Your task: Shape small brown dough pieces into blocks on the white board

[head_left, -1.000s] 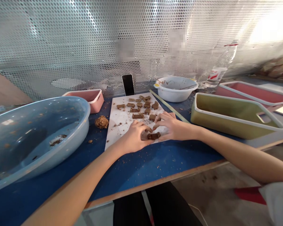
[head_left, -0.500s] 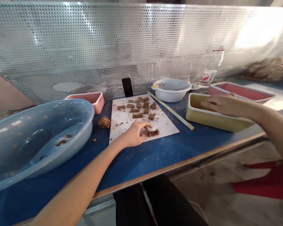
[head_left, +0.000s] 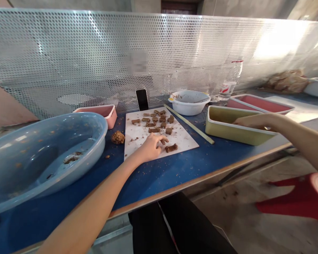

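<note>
My left hand (head_left: pixel 150 147) rests on the white board (head_left: pixel 184 141), fingers loosely curled, fingertips beside a brown bone-shaped dough piece (head_left: pixel 171 147). Several more brown pieces (head_left: pixel 155 120) lie at the board's far end. My right hand (head_left: pixel 250 121) reaches over the rim into the yellow-green tray (head_left: pixel 228 131); its fingers are partly hidden behind the wall, so what they touch cannot be seen. A brown dough ball (head_left: pixel 118 137) sits on the blue table left of the board.
A large blue basin (head_left: pixel 42 155) fills the left. A pink box (head_left: pixel 106 112), a phone (head_left: pixel 142 100) leaning on the mesh wall, a white bowl (head_left: pixel 189 102), a long stick (head_left: pixel 189 124), a plastic bottle (head_left: pixel 229 83) and a red tray (head_left: pixel 259 104) stand behind.
My right hand left the dough piece on the board and swung right into the yellow-green tray. My left hand stayed by the bone-shaped piece. The view lifted slightly.
</note>
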The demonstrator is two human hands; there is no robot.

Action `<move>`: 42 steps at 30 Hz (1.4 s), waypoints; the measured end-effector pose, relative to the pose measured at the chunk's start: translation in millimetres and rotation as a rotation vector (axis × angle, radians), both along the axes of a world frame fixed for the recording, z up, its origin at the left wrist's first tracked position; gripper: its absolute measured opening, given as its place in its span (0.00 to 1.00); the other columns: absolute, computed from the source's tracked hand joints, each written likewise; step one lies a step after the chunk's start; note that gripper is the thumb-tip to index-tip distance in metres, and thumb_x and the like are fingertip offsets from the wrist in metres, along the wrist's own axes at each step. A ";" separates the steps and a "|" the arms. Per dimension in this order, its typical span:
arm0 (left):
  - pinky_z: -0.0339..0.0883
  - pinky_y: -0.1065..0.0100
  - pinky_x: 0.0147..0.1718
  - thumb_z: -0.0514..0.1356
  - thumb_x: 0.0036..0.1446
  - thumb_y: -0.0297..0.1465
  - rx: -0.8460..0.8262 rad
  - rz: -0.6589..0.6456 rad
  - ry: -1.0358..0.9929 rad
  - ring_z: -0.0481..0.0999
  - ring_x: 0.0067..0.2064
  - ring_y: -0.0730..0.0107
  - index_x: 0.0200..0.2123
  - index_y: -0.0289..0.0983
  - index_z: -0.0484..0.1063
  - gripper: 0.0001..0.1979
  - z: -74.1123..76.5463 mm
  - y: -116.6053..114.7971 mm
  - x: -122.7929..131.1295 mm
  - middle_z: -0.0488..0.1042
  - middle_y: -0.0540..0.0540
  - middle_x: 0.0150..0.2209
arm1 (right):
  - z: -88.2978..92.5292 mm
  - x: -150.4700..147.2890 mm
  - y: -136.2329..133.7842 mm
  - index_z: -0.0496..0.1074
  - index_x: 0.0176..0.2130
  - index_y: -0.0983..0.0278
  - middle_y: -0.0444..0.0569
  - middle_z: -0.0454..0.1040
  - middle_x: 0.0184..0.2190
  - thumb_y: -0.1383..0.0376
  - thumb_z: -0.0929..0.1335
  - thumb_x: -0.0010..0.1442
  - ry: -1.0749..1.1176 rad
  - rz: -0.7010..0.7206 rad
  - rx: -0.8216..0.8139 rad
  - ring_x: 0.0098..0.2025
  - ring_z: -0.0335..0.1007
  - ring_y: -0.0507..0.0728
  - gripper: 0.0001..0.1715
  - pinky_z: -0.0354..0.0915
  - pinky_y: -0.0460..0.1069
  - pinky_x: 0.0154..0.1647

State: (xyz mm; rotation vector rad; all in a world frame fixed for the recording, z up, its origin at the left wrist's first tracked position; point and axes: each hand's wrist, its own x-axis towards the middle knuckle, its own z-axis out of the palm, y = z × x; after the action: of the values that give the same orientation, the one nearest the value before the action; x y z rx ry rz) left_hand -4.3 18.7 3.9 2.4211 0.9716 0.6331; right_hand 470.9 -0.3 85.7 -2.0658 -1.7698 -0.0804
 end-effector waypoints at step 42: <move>0.68 0.48 0.64 0.55 0.63 0.16 0.241 0.064 -0.001 0.70 0.57 0.51 0.50 0.39 0.85 0.23 -0.4 6.4 0.1 0.80 0.42 0.48 | -107.4 -238.5 -95.0 0.80 0.65 0.54 0.59 0.70 0.69 0.54 0.65 0.80 -0.149 0.615 0.193 0.67 0.62 0.74 0.23 0.63 0.72 0.64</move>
State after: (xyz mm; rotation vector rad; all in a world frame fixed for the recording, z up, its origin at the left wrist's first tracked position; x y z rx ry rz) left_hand -4.2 25.1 3.5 2.6057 1.0275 0.8160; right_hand 232.5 -95.3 -21.7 -1.3439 -2.3064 -0.2176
